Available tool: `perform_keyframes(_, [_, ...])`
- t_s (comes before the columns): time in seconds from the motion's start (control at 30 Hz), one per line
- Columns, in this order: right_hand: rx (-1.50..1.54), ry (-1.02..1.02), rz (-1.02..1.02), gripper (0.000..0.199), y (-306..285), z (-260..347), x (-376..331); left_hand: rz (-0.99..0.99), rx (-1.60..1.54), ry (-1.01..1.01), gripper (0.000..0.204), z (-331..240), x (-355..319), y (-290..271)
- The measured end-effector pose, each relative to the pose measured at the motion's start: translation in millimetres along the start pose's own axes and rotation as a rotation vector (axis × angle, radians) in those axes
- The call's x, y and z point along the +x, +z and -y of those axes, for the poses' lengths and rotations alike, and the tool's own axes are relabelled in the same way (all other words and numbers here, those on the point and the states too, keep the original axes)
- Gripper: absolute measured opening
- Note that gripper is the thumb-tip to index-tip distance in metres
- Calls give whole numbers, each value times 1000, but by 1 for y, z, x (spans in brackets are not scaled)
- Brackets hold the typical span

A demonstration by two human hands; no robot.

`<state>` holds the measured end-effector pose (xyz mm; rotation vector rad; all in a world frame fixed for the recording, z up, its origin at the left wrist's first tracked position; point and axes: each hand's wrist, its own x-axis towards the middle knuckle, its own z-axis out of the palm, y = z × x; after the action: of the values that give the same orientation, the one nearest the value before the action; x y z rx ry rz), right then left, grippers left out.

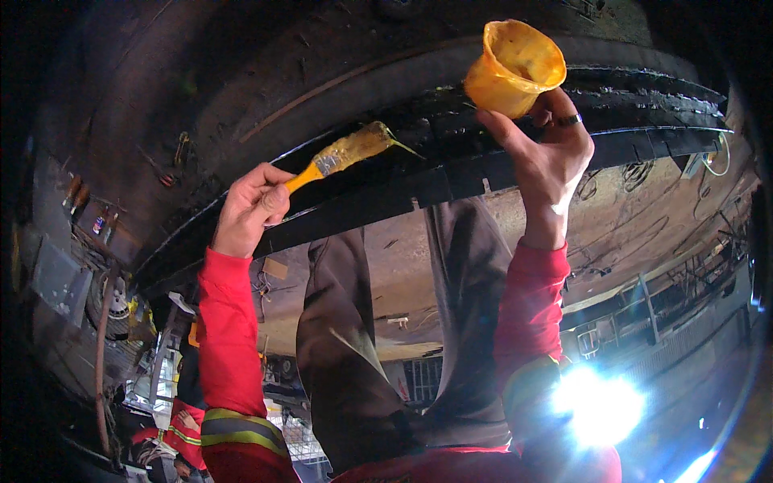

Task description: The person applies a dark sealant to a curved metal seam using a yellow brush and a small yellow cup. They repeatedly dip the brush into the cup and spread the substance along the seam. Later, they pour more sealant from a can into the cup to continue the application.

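A: Against the large black tyre (564, 121), head view: where is the brush?

B: The paintbrush (348, 151), yellow-handled, bristles coated in yellow paste, lies on the tyre's tread edge; the left hand (250, 211) is clenched around its handle.

A: And the other hand?

B: The right hand (547, 157) grasps a yellow cup (512, 68), tilted, just before the tread. Red sleeves (229, 338) rise below the tyre.
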<state>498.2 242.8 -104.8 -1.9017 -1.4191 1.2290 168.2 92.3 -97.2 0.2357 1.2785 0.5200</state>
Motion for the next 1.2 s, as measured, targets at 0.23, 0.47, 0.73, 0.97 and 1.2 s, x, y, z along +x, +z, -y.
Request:
perform_keyframes(0.23, [14,-5,20,68,-1,-2,1,-121,209,-37,22,1,2,6])
perform_keyframes(0.47, [42,-20,26,67,0,-1,1,-153,533,25,20,6,14,25])
perform_keyframes(0.73, [62,-20,22,65,2,-1,0,-80,448,14,20,6,18,36])
perform_keyframes(0.97, [56,10,23,65,0,1,0,-123,616,110,21,-10,17,47])
perform_keyframes(1.2, [52,-30,18,65,-2,-3,0,-94,539,96,19,-20,16,49])
